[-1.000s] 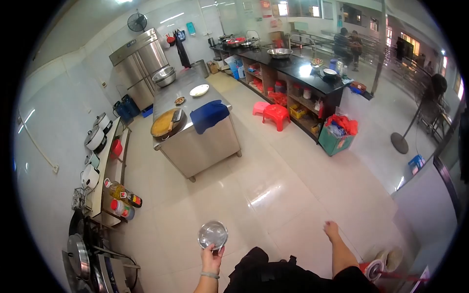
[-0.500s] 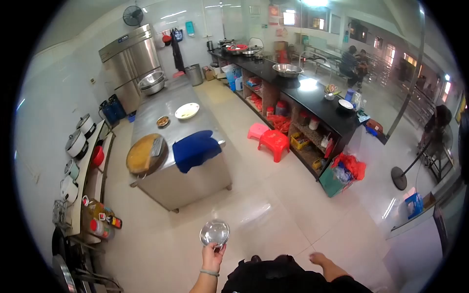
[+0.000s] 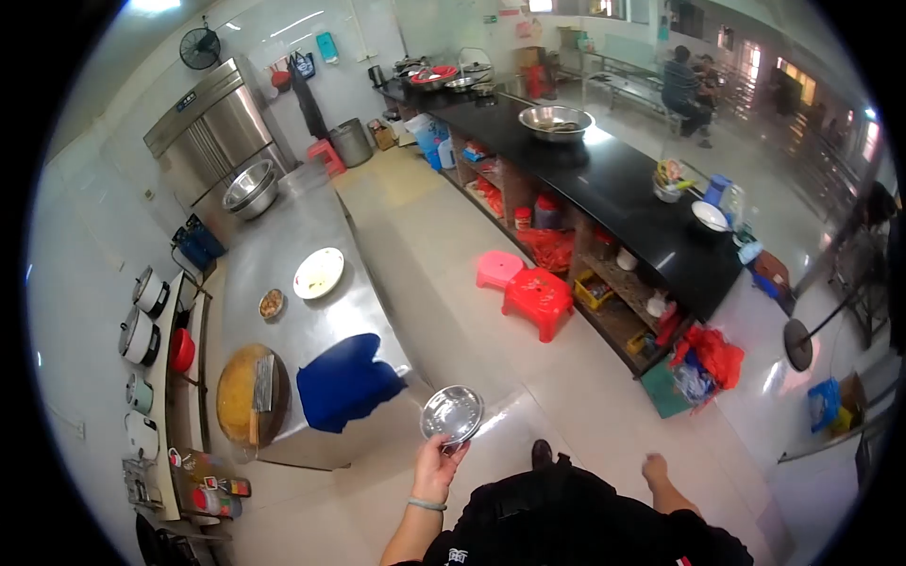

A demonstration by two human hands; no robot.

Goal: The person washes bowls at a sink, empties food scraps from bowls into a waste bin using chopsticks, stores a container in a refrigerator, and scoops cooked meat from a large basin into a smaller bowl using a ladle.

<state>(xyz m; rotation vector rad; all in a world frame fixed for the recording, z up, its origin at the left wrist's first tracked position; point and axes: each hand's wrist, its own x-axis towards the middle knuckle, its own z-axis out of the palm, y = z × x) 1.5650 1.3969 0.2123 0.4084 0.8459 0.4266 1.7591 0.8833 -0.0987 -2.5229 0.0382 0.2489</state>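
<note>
My left hand point(image 3: 437, 466) grips the near rim of a shiny, shallow metal bowl point(image 3: 452, 415), held out ahead of my body. The bowl is beside the near corner of the steel table, right of a blue cloth point(image 3: 347, 382) that hangs over the edge. My right hand point(image 3: 654, 465) hangs at my side over the floor; its fingers are small and blurred. On the table point(image 3: 365, 298) are a round cutting board point(image 3: 235, 388) with a cleaver point(image 3: 265, 384), a small dish of food point(image 3: 271, 304) and a white plate point(image 3: 319, 273).
Red stools point(image 3: 538, 300) stand between the table and a black counter point(image 3: 604, 175) with shelves underneath. A green bin point(image 3: 667, 388) with red bags is at the counter's near end. Rice cookers point(image 3: 139, 337) line the left shelf. People sit in the far background.
The view has moved forward, so the steel table, cloth and counter appear nearer and larger. The bowl in my left hand is now beside the table's corner.
</note>
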